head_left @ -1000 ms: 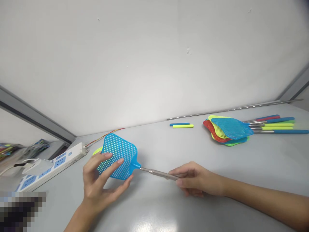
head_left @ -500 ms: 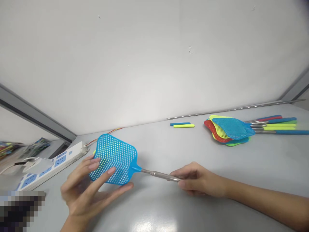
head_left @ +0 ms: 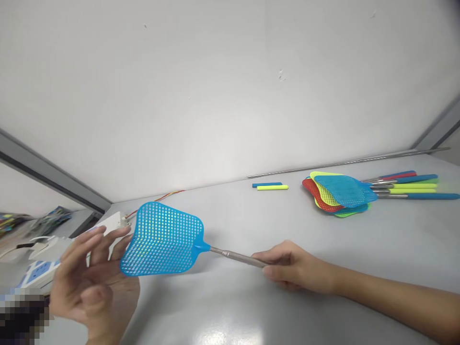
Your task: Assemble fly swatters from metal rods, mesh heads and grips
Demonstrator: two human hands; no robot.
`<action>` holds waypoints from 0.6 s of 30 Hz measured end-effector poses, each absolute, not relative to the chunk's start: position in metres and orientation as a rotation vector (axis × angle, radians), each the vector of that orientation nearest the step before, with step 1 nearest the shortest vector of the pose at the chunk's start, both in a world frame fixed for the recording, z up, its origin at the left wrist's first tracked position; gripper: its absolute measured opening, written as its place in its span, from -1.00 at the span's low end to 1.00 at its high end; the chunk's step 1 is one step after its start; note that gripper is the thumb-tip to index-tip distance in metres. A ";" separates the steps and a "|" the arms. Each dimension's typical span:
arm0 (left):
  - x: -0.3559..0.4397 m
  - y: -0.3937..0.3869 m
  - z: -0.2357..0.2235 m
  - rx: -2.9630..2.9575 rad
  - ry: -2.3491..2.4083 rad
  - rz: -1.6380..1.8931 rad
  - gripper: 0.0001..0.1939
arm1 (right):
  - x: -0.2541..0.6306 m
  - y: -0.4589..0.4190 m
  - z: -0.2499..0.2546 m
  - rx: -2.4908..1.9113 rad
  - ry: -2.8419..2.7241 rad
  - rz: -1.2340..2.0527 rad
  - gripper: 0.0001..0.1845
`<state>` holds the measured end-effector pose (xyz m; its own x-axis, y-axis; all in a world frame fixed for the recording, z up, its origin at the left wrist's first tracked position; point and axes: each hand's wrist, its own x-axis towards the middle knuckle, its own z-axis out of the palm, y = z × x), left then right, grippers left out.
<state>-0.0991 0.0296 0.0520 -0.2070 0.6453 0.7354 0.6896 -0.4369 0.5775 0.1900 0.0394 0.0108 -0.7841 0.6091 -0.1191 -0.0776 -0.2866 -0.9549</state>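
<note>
The right hand (head_left: 293,268) has its fingers closed on the steel handle (head_left: 239,257), which alone holds the blue swatter (head_left: 161,238) up, its mesh just beside the left hand's (head_left: 95,282) wide-spread fingers.

1. Chunky pixelated blur (head_left: 21,318) in the bottom left corner, no clue what's under there.
2. The left hand (head_left: 93,282) looks smeared and covers most of the power strip (head_left: 115,221).
3. The right hand (head_left: 293,268) swallows the fly swatter's (head_left: 161,238) handle end.
4. Colorful clutter (head_left: 46,219) far left, too blurry to tell.
</note>
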 end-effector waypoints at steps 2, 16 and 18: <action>-0.096 0.028 0.056 -1.844 -1.678 -2.178 -0.55 | 0.190 0.039 0.010 -0.671 -1.533 2.097 -0.64; -0.064 0.014 0.037 -1.634 -2.442 -3.163 -0.56 | 0.189 0.041 0.010 -0.644 -1.610 2.051 -0.67; -0.058 0.012 0.036 -1.755 -2.557 -3.126 -0.62 | 0.189 0.040 0.011 -0.633 -1.619 2.050 -0.67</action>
<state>-0.0575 0.0122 0.0365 -0.0970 0.9781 -0.1842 -0.3745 0.1356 0.9172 0.1893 0.0404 0.0111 -0.7938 0.6033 -0.0770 -0.0648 -0.2098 -0.9756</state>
